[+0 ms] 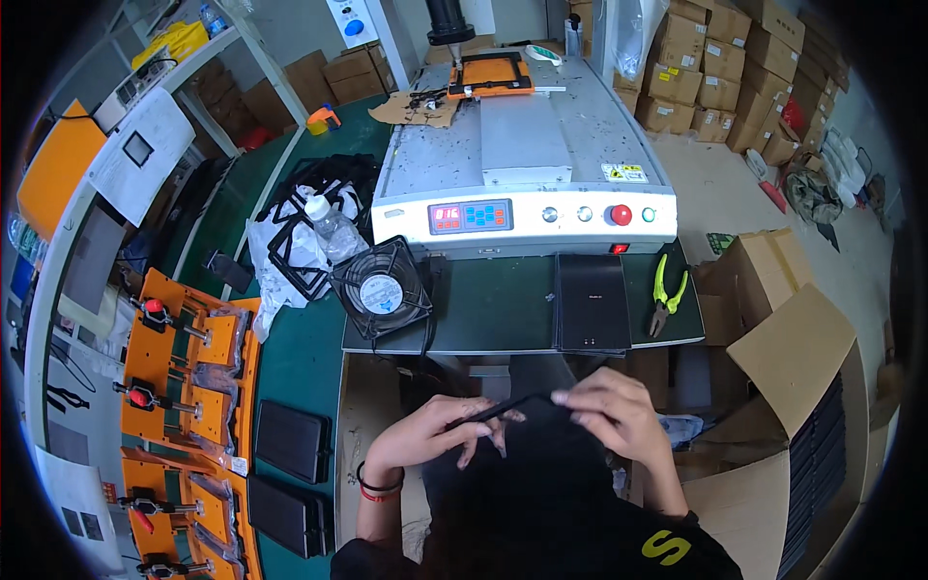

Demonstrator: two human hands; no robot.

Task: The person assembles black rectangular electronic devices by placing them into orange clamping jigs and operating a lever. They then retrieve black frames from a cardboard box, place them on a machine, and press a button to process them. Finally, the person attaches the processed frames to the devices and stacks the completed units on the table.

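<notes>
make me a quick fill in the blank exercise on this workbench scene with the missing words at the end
The left hand and right hand both hold a slim, bar-shaped piece coloured ____.
The yellow-green-handled metal pliers lie to the ____ of the flat, rectangular black stack.
The square black fan sits to the ____ of that stack.
The clear plastic bottle has a ____ cap.

Missing words: black; right; left; white
</notes>
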